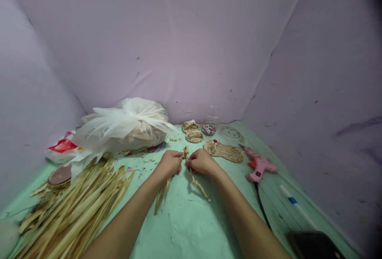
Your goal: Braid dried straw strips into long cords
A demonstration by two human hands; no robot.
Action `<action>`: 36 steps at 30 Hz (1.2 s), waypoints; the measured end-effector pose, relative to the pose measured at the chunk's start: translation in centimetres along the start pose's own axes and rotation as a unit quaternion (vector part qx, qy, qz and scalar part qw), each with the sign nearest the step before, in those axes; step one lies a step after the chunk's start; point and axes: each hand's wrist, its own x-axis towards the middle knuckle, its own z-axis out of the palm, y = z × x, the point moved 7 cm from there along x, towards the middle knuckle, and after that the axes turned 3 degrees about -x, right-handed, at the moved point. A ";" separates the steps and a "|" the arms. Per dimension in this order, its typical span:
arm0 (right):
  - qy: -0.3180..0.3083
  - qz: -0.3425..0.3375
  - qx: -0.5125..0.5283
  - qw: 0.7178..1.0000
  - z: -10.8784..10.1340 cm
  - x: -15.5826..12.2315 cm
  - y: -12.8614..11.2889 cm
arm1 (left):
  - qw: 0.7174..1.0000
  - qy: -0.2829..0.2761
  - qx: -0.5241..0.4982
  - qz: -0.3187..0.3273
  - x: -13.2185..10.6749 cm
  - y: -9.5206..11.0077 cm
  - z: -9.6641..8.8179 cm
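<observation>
Head cam: I've got both hands up mid-table, near each other. Left hand (172, 161) is pinching dried leaf strips (161, 200), tails hanging below it. Right hand (200, 161) has thumb and fingers closed on a twisted cord (197, 183); its free end trails down toward the green tabletop (179, 235). Frayed fiber ends (185, 152) stick up between the fingertips; can't tell which piece they belong to. On the left I see a heap of loose strips (80, 207), with a knotted white plastic bag (131, 131) behind it. Beyond the right hand: woven sole (228, 152) with a red bead (215, 141), bead tub (209, 130), clear lid (230, 133). Pink glue gun (260, 166) lies right of the sole, black cord (262, 207) running toward me.
</observation>
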 end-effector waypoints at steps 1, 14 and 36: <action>0.005 -0.008 -0.013 1.000 -0.2 -0.3 -0.2 | 0.999 0.014 0.025 0.023 0.0 0.1 0.1; 0.014 -0.009 -0.095 0.995 -1.6 -1.8 0.2 | 0.954 0.056 0.268 0.123 -2.9 2.4 0.9; -0.016 0.100 0.341 0.935 3.0 -2.5 -0.1 | 0.957 -0.175 -0.180 -0.148 -3.0 -0.9 0.9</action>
